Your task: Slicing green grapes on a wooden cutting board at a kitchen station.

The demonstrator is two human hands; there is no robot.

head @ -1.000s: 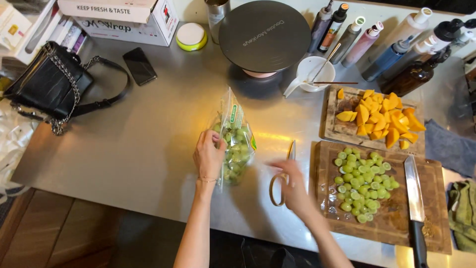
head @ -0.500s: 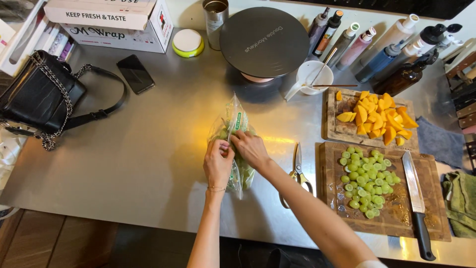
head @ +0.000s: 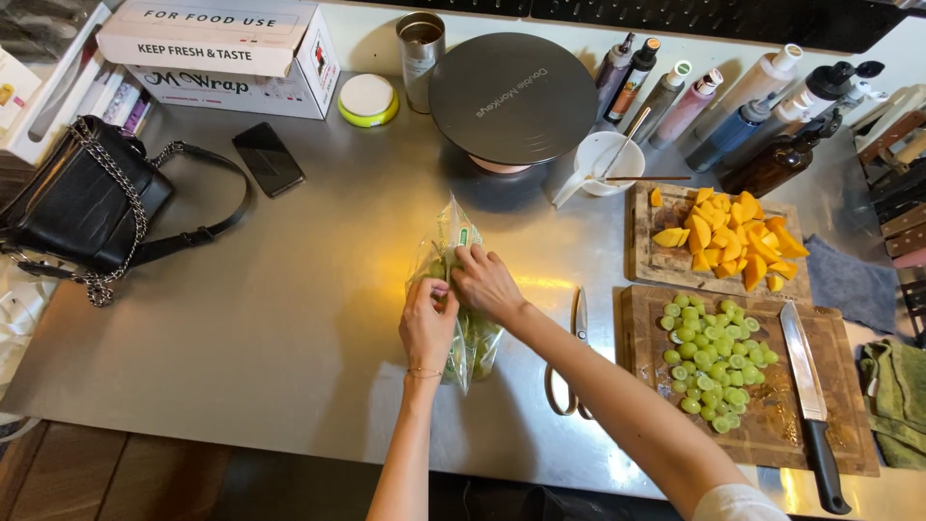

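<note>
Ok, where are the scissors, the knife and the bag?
scissors [head: 580, 323], head view, on the blades.
knife [head: 800, 350], head view, on the blade.
bag [head: 451, 232], head view, on its clear top part.

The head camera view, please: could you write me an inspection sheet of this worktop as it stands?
Surface: steel worktop, shiny, bare in the near left part.
Job's things: clear plastic bag of green grapes lying mid-counter.
Hands: left hand and right hand both grip the bag.
Clutter: scissors beside the right forearm; board of halved grapes with a knife; board of cut orange fruit; white cup; row of bottles; round dark lid; tin; phone; black handbag; wrap box.
Cables: nothing seen.
Surroundings: green cloth at the right edge; wooden floor below.
</note>
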